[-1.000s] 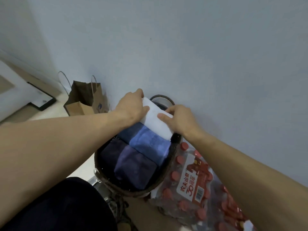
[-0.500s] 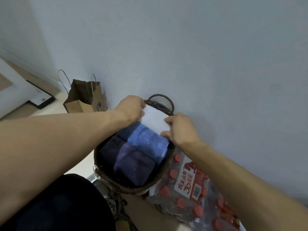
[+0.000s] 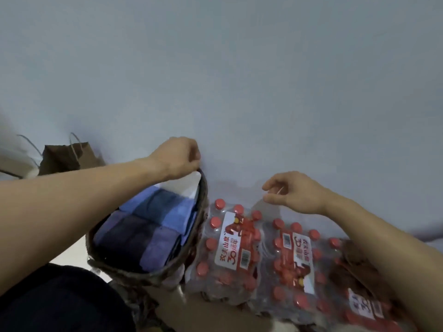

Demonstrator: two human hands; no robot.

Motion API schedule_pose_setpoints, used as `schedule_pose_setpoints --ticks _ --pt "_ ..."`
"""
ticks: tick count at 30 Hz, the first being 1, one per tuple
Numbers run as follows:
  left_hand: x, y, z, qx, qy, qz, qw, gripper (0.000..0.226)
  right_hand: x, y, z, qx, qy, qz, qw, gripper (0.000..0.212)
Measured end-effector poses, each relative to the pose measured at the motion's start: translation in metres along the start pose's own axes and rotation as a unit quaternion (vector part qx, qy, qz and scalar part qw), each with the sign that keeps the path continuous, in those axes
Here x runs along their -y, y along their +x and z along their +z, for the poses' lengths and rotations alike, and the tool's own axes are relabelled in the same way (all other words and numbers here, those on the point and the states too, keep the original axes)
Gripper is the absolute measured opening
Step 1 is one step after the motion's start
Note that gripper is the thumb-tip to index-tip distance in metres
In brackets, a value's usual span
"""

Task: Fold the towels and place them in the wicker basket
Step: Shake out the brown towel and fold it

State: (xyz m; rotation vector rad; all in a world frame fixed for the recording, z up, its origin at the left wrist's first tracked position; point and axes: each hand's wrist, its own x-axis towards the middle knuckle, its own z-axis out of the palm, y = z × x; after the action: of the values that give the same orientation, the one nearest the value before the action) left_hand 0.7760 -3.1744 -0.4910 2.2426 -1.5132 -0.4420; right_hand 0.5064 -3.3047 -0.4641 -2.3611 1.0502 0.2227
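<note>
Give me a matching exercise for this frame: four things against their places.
Things:
1. white towel
2. paper bag
3. bottle packs
4. left hand

Places:
A. far left, against the wall
B. right of the basket
C. at the basket's far rim
D. in the basket's far end

Pairs: 1-D, 2-A, 3-B, 4-C
</note>
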Motion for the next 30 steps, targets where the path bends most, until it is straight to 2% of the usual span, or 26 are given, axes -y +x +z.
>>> schedule_pose_setpoints --ticks 3,8,11,13,16,18,19,22,25,28,30 --pt "-0.060 -0.005 0.024 0.117 0.031 0.066 0.990 0.011 -0.072 -0.046 -0.018 0.051 -0.002 0.090 0.995 0.026" --pt "-0.165 -0.015 0.105 0.263 0.006 0.139 0.955 0.020 -0.188 -0.113 -0.017 -0.013 0.018 0.216 0.976 0.028" --pt "-0.221 -0.025 0.166 0.294 -0.022 0.150 0.944 0.018 -0.241 -0.144 0.002 -0.055 -0.013 0.253 0.966 0.036" --pt "-0.250 -0.033 0.203 0.303 -0.035 0.154 0.940 0.020 -0.264 -0.158 0.020 -0.058 0.004 0.258 0.964 0.049" --pt "-0.278 -0.044 0.249 0.346 -0.044 0.160 0.923 0.019 -0.286 -0.170 0.046 -0.015 0.055 0.303 0.951 0.080" --pt "-0.289 -0.048 0.273 0.351 -0.053 0.157 0.922 0.008 -0.297 -0.167 0.062 -0.001 0.054 0.321 0.945 0.086" --pt "-0.293 -0.050 0.283 0.342 -0.074 0.153 0.924 0.006 -0.299 -0.164 0.070 -0.011 0.050 0.324 0.945 0.083" --pt "-0.303 -0.052 0.313 0.318 -0.173 0.113 0.925 0.045 -0.299 -0.153 0.086 -0.073 0.042 0.310 0.947 0.047" --pt "-0.310 -0.053 0.333 0.298 -0.274 0.064 0.912 0.077 -0.298 -0.145 0.084 -0.111 0.109 0.290 0.944 0.013" --pt "-0.309 -0.051 0.335 0.262 -0.283 0.071 0.920 0.083 -0.290 -0.139 0.072 -0.070 0.243 0.276 0.928 0.013" --pt "-0.303 -0.047 0.324 0.245 -0.287 0.098 0.921 0.070 -0.279 -0.134 0.065 -0.043 0.348 0.249 0.903 0.014"
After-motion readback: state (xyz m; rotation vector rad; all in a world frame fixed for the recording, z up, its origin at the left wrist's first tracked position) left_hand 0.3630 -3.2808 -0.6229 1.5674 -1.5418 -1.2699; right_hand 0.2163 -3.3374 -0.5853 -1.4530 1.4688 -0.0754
